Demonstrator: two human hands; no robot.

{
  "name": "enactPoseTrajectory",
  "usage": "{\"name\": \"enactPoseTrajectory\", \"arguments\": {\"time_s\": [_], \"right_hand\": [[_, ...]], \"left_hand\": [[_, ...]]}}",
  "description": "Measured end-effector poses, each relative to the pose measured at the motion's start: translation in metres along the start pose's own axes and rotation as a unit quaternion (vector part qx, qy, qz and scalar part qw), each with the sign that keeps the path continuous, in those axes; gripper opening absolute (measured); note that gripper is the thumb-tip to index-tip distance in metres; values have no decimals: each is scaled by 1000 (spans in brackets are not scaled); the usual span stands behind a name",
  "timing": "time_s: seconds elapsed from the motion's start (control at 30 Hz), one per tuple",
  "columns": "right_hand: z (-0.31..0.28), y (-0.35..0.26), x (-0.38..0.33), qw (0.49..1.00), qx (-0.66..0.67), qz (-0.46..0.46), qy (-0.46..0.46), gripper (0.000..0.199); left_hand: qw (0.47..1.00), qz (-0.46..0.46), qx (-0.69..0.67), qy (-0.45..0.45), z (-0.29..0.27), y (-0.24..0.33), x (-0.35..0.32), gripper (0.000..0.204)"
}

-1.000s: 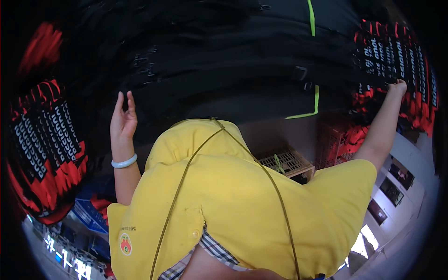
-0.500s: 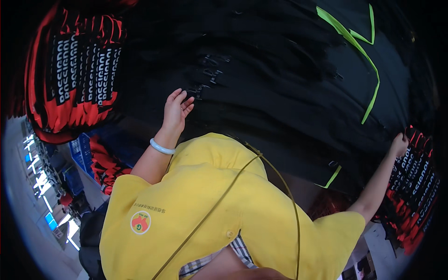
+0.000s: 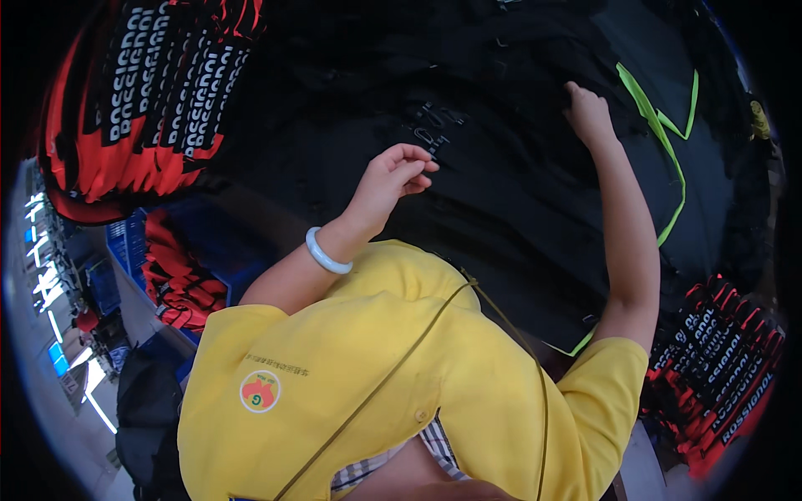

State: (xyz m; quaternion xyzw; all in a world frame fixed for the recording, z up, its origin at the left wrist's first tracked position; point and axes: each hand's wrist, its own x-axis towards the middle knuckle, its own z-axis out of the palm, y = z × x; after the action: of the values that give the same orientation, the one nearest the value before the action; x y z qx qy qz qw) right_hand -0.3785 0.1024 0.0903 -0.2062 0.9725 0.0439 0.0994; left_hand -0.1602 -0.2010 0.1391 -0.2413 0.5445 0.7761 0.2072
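A large pile of black fabric (image 3: 501, 167) with neon green strips (image 3: 660, 125) fills the upper middle of the view. My left hand (image 3: 391, 177), with a pale bangle (image 3: 326, 252) on its wrist, hovers over the fabric beside a small grey print. Its fingers are loosely curled and hold nothing. My right hand (image 3: 589, 113) reaches further up and rests on the black fabric just left of a green strip. Its fingertips are bent into the cloth, so I cannot see whether they grip it. My yellow shirt (image 3: 401, 376) covers the lower middle.
Stacks of red-and-black printed garments lie at the upper left (image 3: 142, 100) and lower right (image 3: 710, 367). More red pieces sit in a blue crate (image 3: 180, 275) at the left. A dark bag (image 3: 146, 409) and a lit floor area show at the lower left.
My right hand has left the red-and-black stack at the right and come inward onto the black fabric near the green strip. My left hand has stayed over the black fabric. The view has swung.
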Motion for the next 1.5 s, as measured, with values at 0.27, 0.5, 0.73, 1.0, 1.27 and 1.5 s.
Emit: {"name": "enactPoseTrajectory", "arguments": {"time_s": [0.27,0.5,0.73,1.0,1.27,1.5], "right_hand": [[-79,-128,-153,959,59,-185,208,48],[-44,-140,-247,972,65,61,217,61],[-26,-111,-318,941,25,250,226,49],[11,-56,-483,868,16,406,284,35],[63,19,-648,630,475,536,300,35],[65,115,-673,542,674,476,161,39]], "left_hand": [[917,-88,-369,-126,19,34,33,54],[886,20,-416,-202,8,61,-4,41],[871,33,-453,-187,-52,48,-18,38],[880,70,-457,-111,-156,40,25,35],[869,74,-477,-104,-157,27,17,31],[905,133,-381,-136,-126,16,-5,29]]}}
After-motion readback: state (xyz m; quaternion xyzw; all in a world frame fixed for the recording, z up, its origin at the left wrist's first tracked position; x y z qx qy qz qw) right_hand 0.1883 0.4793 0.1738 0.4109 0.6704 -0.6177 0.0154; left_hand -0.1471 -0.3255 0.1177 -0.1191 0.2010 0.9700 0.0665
